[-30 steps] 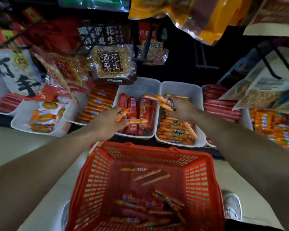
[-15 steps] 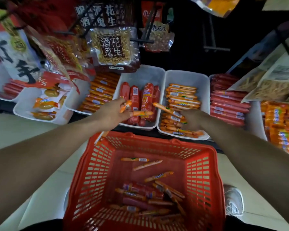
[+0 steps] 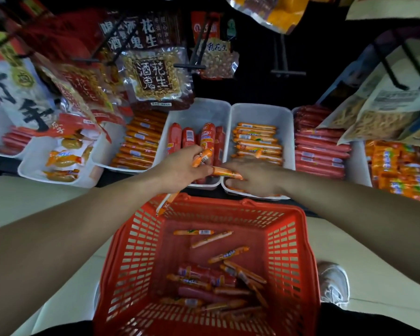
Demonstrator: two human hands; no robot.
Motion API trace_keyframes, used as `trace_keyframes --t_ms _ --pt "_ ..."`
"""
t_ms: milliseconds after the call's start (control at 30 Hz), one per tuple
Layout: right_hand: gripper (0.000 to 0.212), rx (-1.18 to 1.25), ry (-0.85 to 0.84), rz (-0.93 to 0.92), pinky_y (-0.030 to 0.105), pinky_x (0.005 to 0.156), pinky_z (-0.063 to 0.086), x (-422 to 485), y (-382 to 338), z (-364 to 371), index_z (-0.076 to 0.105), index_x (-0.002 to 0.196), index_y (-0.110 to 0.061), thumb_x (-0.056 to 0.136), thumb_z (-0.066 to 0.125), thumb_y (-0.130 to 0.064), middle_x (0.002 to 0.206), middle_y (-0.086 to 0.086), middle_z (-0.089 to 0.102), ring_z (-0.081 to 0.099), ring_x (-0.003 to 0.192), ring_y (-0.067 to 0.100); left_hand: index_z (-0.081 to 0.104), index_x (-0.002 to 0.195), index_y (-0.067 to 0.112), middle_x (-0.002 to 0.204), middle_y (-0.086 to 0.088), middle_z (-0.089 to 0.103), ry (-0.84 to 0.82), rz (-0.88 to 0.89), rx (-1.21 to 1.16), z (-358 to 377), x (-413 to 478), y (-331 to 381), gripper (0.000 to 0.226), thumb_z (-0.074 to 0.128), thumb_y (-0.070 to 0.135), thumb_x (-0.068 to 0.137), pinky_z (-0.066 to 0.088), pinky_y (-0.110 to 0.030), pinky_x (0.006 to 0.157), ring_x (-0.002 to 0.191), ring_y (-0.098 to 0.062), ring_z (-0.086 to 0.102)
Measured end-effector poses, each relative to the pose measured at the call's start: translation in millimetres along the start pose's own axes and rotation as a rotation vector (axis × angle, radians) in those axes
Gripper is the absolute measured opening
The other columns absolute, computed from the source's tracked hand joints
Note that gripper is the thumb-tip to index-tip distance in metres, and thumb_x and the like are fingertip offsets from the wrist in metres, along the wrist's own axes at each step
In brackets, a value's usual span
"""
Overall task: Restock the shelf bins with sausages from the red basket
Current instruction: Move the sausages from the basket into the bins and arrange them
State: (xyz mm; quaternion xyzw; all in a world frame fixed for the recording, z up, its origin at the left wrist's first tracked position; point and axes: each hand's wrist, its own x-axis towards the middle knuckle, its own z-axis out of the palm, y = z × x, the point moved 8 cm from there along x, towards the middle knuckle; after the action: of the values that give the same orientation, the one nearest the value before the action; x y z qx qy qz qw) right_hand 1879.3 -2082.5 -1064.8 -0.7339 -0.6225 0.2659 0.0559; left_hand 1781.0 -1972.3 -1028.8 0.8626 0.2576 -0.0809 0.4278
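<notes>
The red basket [image 3: 286, 238] sits at six o'clock under my arms, loose sausages [image 3: 228, 254] scattered on its floor. At twelve o'clock from it lies the white bin [image 3: 260, 112] of thin orange sticks. My left hand [image 3: 180, 166] clutches a small bundle [image 3: 202, 157] (one end pokes out at six o'clock). At three o'clock of my left fingertips [image 3: 207, 170], one orange sausage [image 3: 226, 172] bridges to my right hand [image 3: 255, 178]; whether those fingers have closed on it, I cannot tell.

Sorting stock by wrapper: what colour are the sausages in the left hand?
Orange wrappers, clearest in the head view, where the left hand grips the sausages.
</notes>
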Motion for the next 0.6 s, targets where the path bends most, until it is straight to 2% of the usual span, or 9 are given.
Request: trace_keyframes --t_ms 67,133,233,367,433,467,500,567,600 --pt "0.028 0.037 0.012 0.039 0.041 0.087 0.046 -4.3 8.8 4.7 0.054 0.121 -0.029 0.1 0.045 -0.044 0.11 -0.004 0.06 0.056 0.107 0.023 0.057 0.105 0.023 0.085 0.01 0.063 -0.025 0.006 0.003 6.2 0.8 -1.8 0.018 0.065 0.035 0.095 0.036 -0.019 0.053 0.06 -0.003 0.053" --pt "0.027 0.063 -0.015 0.122 0.037 0.081 0.045 -8.9 30.9 10.8 0.057 0.122 -0.025 0.101 0.048 -0.04 0.109 -0.003 0.061 0.058 0.105 0.024 0.056 0.117 0.021 0.1 0.009 0.066 -0.006 -0.01 0.021 5.7 3.6 -9.0 0.03 0.065 0.039 0.093 0.042 -0.021 0.061 0.074 -0.003 0.058" --pt "0.039 0.052 -0.002 0.246 0.033 0.088 0.046 -21.5 75.4 17.4 0.053 0.137 -0.026 0.101 0.051 -0.038 0.129 0.004 0.062 0.057 0.115 0.027 0.055 0.118 0.023 0.111 0.004 0.066 0.037 -0.053 0.091 -2.6 8.9 -17.2 0.033 0.065 0.041 0.093 0.047 -0.03 0.077 0.094 -0.013 0.062" --pt "0.034 -0.016 -0.086 0.34 0.035 0.084 0.048 -25.4 109.8 34.2 0.056 0.132 -0.027 0.099 0.053 -0.037 0.122 0.005 0.063 0.059 0.111 0.027 0.052 0.124 0.015 0.123 -0.004 0.062 0.008 -0.091 0.201 5.1 28.6 -18.7 0.047 0.067 0.044 0.091 0.041 -0.026 0.074 0.095 -0.015 0.059" --pt "0.033 -0.068 -0.093 0.352 0.036 0.085 0.049 -22.2 113.8 40.2 0.058 0.127 -0.026 0.097 0.053 -0.039 0.123 0.004 0.061 0.059 0.111 0.027 0.046 0.14 0.013 0.139 -0.007 0.056 -0.016 -0.1 0.239 17.8 42.3 -13.0 0.065 0.069 0.046 0.089 0.044 -0.029 0.087 0.116 -0.023 0.058" --pt "0.031 -0.087 -0.065 0.351 0.037 0.085 0.051 -21.4 116.2 39.3 0.06 0.123 -0.027 0.096 0.052 -0.041 0.122 0.003 0.062 0.059 0.11 0.027 0.043 0.144 0.013 0.141 -0.007 0.054 -0.028 -0.098 0.25 25.2 50.6 -7.4 0.07 0.07 0.045 0.088 0.044 -0.031 0.089 0.121 -0.025 0.056" --pt "0.028 -0.089 -0.029 0.356 0.038 0.084 0.052 -23.2 119.0 36.9 0.063 0.116 -0.029 0.096 0.051 -0.043 0.119 0.001 0.063 0.06 0.107 0.026 0.045 0.142 0.014 0.135 -0.006 0.057 -0.037 -0.074 0.26 33.6 59.8 2.2 0.068 0.072 0.044 0.088 0.044 -0.03 0.085 0.118 -0.025 0.057" --pt "0.024 -0.063 0.081 0.363 0.039 0.079 0.054 -31.4 120.6 26.5 0.066 0.106 -0.033 0.096 0.046 -0.043 0.112 -0.004 0.067 0.063 0.102 0.025 0.052 0.128 0.014 0.114 -0.002 0.062 -0.051 -0.009 0.272 49.4 75.4 24.7 0.051 0.073 0.039 0.088 0.039 -0.028 0.071 0.103 -0.021 0.059" --pt "0.024 -0.04 0.154 0.383 0.038 0.077 0.054 -39.0 126.7 20.9 0.066 0.106 -0.034 0.096 0.045 -0.042 0.11 -0.004 0.068 0.063 0.101 0.025 0.052 0.128 0.014 0.113 -0.001 0.063 -0.065 0.018 0.268 60.2 86.0 35.5 0.05 0.073 0.036 0.088 0.039 -0.027 0.071 0.098 -0.019 0.059"
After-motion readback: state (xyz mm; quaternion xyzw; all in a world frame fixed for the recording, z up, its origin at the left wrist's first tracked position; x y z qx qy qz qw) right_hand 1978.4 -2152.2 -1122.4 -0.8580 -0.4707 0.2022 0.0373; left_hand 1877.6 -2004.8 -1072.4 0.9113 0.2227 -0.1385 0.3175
